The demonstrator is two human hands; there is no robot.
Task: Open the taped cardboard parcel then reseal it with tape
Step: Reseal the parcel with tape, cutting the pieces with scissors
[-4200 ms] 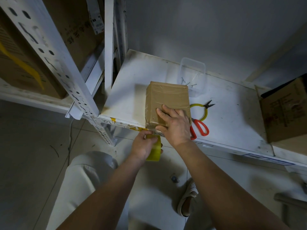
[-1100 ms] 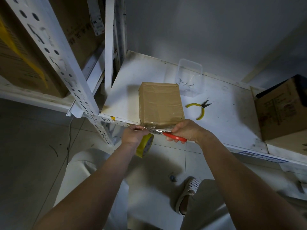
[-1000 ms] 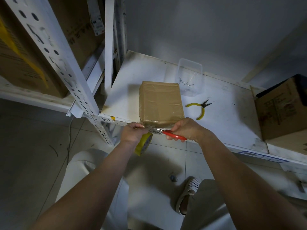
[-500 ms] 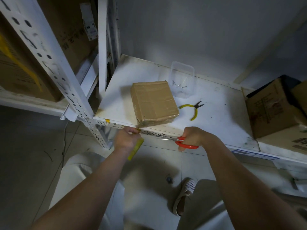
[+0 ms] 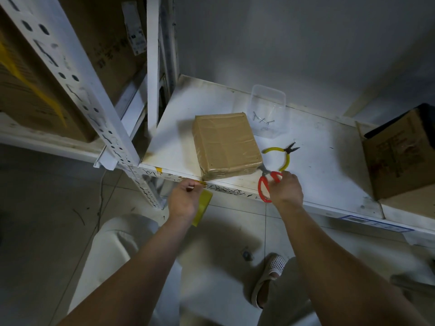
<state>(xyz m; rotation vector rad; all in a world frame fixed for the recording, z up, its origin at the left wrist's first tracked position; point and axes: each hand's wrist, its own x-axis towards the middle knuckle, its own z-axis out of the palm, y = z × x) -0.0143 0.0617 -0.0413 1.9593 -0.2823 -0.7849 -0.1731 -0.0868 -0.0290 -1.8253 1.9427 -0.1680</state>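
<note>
The brown cardboard parcel (image 5: 226, 144), wrapped in shiny clear tape, lies flat near the front edge of the white shelf (image 5: 329, 175). My left hand (image 5: 184, 200) holds the yellow tape roll (image 5: 202, 207) just below the shelf's front lip, left of the parcel's near corner. My right hand (image 5: 286, 189) grips the red-handled scissors (image 5: 267, 184) at the shelf edge, right of the parcel, their blades pointing up toward its right corner.
Yellow-handled pliers (image 5: 283, 154) lie right of the parcel. A clear plastic tub (image 5: 267, 111) with several nails sits behind it. An open cardboard box (image 5: 400, 154) stands at the right. A perforated white upright (image 5: 77, 83) rises on the left.
The scissors met the tape at the parcel's near edge, then my right hand carried them off to the right. My left hand stayed under the shelf lip with the roll.
</note>
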